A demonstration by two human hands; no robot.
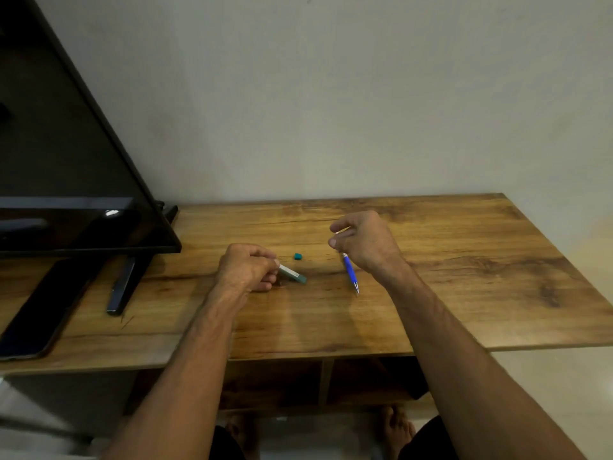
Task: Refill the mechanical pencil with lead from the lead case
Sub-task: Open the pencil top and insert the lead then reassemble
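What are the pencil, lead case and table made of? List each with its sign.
Mechanical pencil: probably plastic, smooth blue barrel; the tip glints like metal. Lead case: likely plastic, pale body with teal end, matte. Table: wood or wood-look laminate, bold grain, soft sheen.

Wood-grain worktop (431, 310), seen from its front edge. A dark flat screen (66, 144) stood at the left rear, one black stand foot (124, 287) reaching toward the front edge. A dark flat device (39, 320) lay beside that foot, close to the front left corner. A small teal piece (298, 256) lay alone near the middle. Just beside it the left hand (245, 270) rested on the surface, gripping a lead case (292, 273) whose teal end pointed down at the wood.
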